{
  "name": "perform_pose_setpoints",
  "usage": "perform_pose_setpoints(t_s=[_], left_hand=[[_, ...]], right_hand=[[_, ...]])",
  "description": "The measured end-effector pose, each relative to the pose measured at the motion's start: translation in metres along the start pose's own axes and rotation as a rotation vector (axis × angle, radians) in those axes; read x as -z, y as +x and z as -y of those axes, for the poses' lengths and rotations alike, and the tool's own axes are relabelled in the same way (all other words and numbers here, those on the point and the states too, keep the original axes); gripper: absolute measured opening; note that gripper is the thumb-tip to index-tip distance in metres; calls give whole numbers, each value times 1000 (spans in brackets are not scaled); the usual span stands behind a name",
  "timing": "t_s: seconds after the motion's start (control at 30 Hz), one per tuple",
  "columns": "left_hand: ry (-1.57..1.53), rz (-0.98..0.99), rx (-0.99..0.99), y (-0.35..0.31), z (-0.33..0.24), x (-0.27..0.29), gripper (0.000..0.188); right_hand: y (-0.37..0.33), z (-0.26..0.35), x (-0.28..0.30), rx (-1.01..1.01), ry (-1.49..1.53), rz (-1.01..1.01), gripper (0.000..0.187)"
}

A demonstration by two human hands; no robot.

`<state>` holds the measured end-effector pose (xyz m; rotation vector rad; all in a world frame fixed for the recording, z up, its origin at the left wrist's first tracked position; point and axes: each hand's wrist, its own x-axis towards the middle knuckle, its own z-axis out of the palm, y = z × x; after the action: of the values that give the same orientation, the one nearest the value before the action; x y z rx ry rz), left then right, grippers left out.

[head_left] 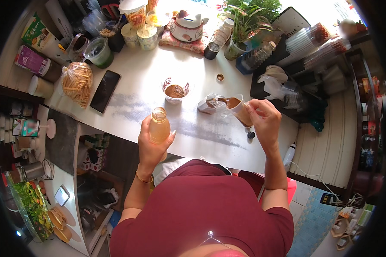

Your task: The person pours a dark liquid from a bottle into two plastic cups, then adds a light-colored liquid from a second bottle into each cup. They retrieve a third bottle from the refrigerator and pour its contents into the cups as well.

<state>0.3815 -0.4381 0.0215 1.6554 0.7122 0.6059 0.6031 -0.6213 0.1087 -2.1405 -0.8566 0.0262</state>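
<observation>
My left hand (150, 147) is closed around an uncapped bottle (160, 128) with pale amber contents, held upright near the table's front edge. In my right hand (265, 119), the fingers pinch a small clear cup (240, 110) of brown liquid. It tilts left, its rim over or against a squarish clear container (206, 105) with something brown in it; whether liquid is flowing I cannot tell. Beyond my left hand stands a clear plastic cup (174, 91) with a brown mixture inside. A small round cap (220, 77) lies behind the container, and a black cap (250, 135) sits below my right hand.
A phone (105, 91) and a bag of stick-shaped snacks (76, 83) lie on the left. A cat figurine (187, 28), a clear bottle (219, 38) and a potted plant (236, 46) stand at the back. Stacked plastic cups (302, 43) fill a black holder at the right.
</observation>
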Motion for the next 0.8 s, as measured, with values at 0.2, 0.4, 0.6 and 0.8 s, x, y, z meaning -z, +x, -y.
perform_pose_setpoints(t_s=[0.2,0.4,0.6,0.8], left_hand=[[-1,-2,-1,1,2,0,61],[-11,-11,11,0,1,0,61],[7,-24,23,-1,4,1,62],[0,-47,-5,-2,7,2,62]], right_hand=[[6,-1,2,58,-72,23,9],[12,-1,3,93,-123,65,10],[19,4,5,85,-226,140,12],[26,3,3,130,-278,174,11]])
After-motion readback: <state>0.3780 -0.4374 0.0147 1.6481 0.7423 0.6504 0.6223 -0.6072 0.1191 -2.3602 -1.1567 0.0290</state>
